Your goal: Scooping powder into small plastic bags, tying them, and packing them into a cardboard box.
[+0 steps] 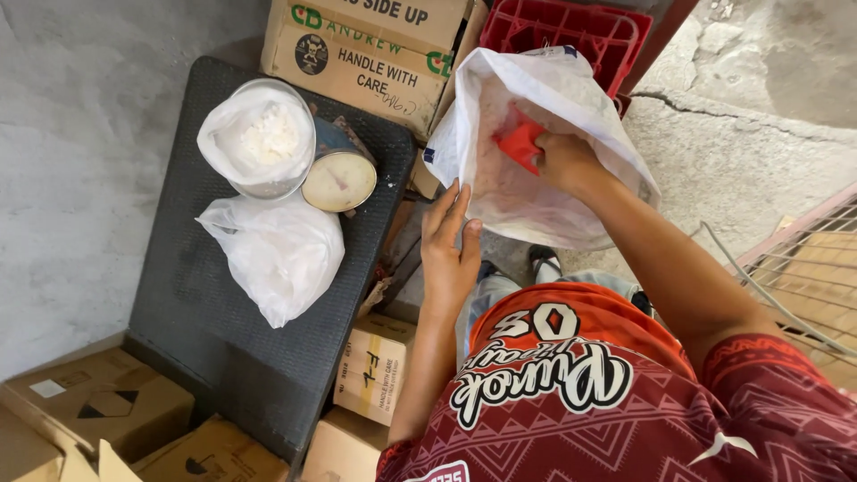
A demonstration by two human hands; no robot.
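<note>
1. Our right hand is inside the big white woven sack, fingers closed around a red scoop; sack sits at 1 o'clock in view.
2. Our left hand is open, fingers straight, flat against the sack's near edge at 6 o'clock of the sack, gripping nothing.
3. Sack holds pale granular stuff; fabric is crinkled.
4. At 10 o'clock: a clear round bowl lined with thin plastic holding white flakes, touching a round dial scale; a knotted white plastic bag lies just below them.
5. These rest on a dark textured rubber-like platform.
6. Cardboard boxes at 12 and 7 o'clock, red plastic crate behind the sack, rough concrete floor.
</note>
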